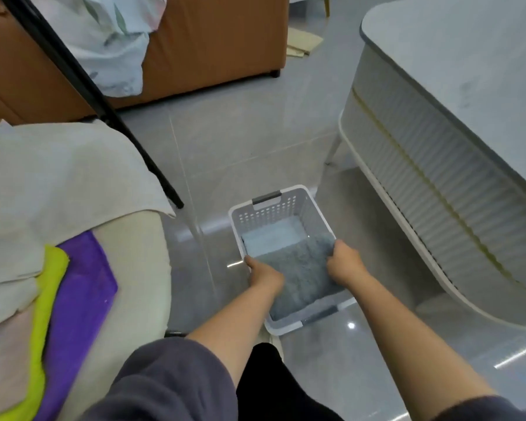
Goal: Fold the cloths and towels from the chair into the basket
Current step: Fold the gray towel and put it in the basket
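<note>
Grey towel (301, 275) held inside the basket (274, 212)
Yellow cloth (47, 293) and purple cloth (82, 284) lie on the chair (134, 268) at left; in the basket on the floor, the left hand (263, 273) and right hand (345, 264), apart, each grip one side of the towel, above a pale blue cloth (274, 235).

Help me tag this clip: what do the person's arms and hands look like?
Left hand and right hand are bare, with no gloves, and no watch or bracelet shows. Forearms are uncovered; loose dark grey sleeves end near the elbows.
</note>
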